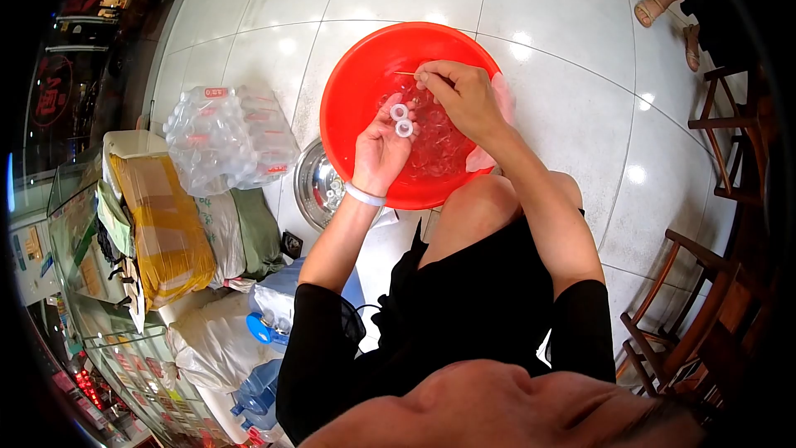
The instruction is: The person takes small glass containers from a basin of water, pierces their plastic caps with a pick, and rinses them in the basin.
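Knee: bare, the nearer one (477,211) rises in front of black clothing (489,282), close to the basin's bottom rim.
Left hand: palm up above the left half of the basin, fingers partly open and slightly curled, neither spread wide nor pressed together. A pale bangle (365,195) circles the wrist.
Rings: two small whitish translucent rings (401,120), side by side and resting against the fingers of the left hand (381,145), their open centers facing up.
Right hand: turned down over the upper part of the basin, thumb and forefinger closed in a pinch, the other fingers bent. The right hand (460,95) grips a thin stick (406,74) that points left, above the rings and apart from them.
Basin: wide red basin (348,75) on the floor, under both hands. Wet, glossy clear pieces (439,149) fill its middle and lower right; they look like bits of plastic in water, though the glare blurs them. A pale pink sheet (502,99) lies along the right rim.
Bowl: shiny metal bowl (311,182) just beside the basin's lower left rim, small pale pieces inside.
Bottles: plastic-wrapped pack (224,137) on the floor, left of the bowl.
Box: yellow-taped box (162,224), farther left.
Chairs: brown wooden chairs (692,257) at the right side of the floor.
Other person: sandaled feet (651,10) at the floor's upper right, well apart from the basin.
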Action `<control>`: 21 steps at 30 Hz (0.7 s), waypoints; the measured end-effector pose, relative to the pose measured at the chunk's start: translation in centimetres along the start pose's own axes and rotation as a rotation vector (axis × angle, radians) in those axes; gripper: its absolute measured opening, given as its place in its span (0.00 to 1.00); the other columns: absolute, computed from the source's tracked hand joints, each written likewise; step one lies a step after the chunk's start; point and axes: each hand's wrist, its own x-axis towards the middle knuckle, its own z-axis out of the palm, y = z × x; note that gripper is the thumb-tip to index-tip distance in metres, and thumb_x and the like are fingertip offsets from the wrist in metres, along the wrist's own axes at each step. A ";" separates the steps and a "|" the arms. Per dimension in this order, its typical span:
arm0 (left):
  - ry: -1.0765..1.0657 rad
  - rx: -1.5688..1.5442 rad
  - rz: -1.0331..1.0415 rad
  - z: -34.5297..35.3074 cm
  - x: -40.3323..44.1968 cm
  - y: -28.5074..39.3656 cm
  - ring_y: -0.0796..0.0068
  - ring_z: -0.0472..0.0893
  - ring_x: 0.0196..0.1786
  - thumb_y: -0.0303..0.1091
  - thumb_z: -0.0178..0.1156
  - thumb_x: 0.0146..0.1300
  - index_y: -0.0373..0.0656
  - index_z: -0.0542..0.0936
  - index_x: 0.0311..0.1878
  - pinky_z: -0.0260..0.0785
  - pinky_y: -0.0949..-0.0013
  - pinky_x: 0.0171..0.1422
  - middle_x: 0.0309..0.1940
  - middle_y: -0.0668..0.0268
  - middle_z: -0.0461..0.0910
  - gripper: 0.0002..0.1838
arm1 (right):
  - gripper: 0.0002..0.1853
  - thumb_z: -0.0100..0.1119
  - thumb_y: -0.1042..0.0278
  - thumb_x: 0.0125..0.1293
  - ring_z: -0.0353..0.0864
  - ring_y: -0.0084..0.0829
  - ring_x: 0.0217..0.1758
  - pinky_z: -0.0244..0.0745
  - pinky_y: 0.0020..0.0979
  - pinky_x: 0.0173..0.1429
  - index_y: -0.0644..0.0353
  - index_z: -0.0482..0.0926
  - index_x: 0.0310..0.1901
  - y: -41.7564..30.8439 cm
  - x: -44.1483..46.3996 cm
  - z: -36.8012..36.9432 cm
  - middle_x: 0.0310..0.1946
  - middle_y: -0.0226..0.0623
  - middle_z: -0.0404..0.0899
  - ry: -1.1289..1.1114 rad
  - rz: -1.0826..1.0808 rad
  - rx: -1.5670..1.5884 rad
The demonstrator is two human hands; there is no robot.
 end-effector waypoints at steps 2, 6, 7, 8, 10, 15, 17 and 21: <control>0.002 0.012 0.006 -0.1 0.0 0.0 0.61 0.72 0.45 0.20 0.45 0.44 0.35 0.67 0.51 0.66 0.64 0.50 0.45 0.51 0.71 0.25 | 0.09 0.53 0.68 0.56 0.79 0.36 0.26 0.72 0.30 0.32 0.66 0.78 0.31 0.4 0.0 0.0 0.24 0.43 0.79 0.005 -0.012 0.002; 0.052 0.435 0.066 -1.6 0.9 -0.5 0.61 0.73 0.42 0.18 0.46 0.47 0.36 0.70 0.47 0.67 0.65 0.47 0.43 0.54 0.72 0.20 | 0.09 0.53 0.68 0.57 0.77 0.27 0.24 0.71 0.27 0.31 0.66 0.78 0.33 -0.6 0.5 -1.2 0.23 0.39 0.79 0.110 0.001 0.074; 0.104 0.776 0.106 -2.7 1.3 -0.6 0.60 0.73 0.41 0.19 0.47 0.48 0.36 0.72 0.44 0.67 0.65 0.46 0.42 0.55 0.73 0.17 | 0.09 0.53 0.69 0.59 0.73 0.20 0.23 0.69 0.23 0.30 0.66 0.79 0.34 -0.6 0.9 -1.8 0.23 0.34 0.79 0.106 0.094 0.144; 0.105 0.776 0.106 -4.1 1.7 -0.5 0.60 0.73 0.41 0.19 0.47 0.48 0.36 0.72 0.44 0.67 0.65 0.46 0.42 0.55 0.73 0.17 | 0.09 0.53 0.69 0.59 0.73 0.20 0.23 0.69 0.23 0.30 0.66 0.79 0.34 -0.9 0.9 -2.2 0.23 0.34 0.79 0.105 0.094 0.145; -0.006 1.982 0.327 -7.4 2.6 0.1 0.56 0.74 0.43 0.22 0.50 0.52 0.37 0.74 0.41 0.67 0.61 0.47 0.41 0.52 0.73 0.12 | 0.09 0.52 0.70 0.60 0.71 0.17 0.23 0.69 0.19 0.29 0.68 0.79 0.34 -1.6 1.2 -2.9 0.25 0.32 0.79 0.228 0.093 0.270; 0.102 2.273 0.239 -7.8 5.0 0.0 0.51 0.75 0.42 0.31 0.52 0.54 0.41 0.78 0.37 0.67 0.57 0.46 0.36 0.49 0.76 0.09 | 0.09 0.52 0.72 0.60 0.68 0.16 0.21 0.67 0.18 0.27 0.68 0.78 0.36 -2.4 1.1 -3.8 0.26 0.32 0.78 0.262 0.085 0.377; 0.279 2.324 0.160 -7.4 6.4 -0.4 0.52 0.78 0.37 0.37 0.53 0.54 0.45 0.80 0.34 0.69 0.55 0.41 0.28 0.51 0.78 0.10 | 0.09 0.51 0.72 0.60 0.66 0.15 0.20 0.65 0.17 0.26 0.68 0.78 0.36 -2.4 1.3 -3.9 0.26 0.32 0.78 0.299 0.062 0.414; 0.204 2.243 0.234 -9.4 11.7 -1.9 0.50 0.77 0.38 0.37 0.53 0.54 0.49 0.79 0.42 0.69 0.53 0.42 0.32 0.50 0.78 0.13 | 0.08 0.51 0.72 0.60 0.65 0.14 0.19 0.63 0.17 0.25 0.69 0.78 0.35 -2.6 1.4 -3.8 0.26 0.33 0.78 0.350 0.106 0.508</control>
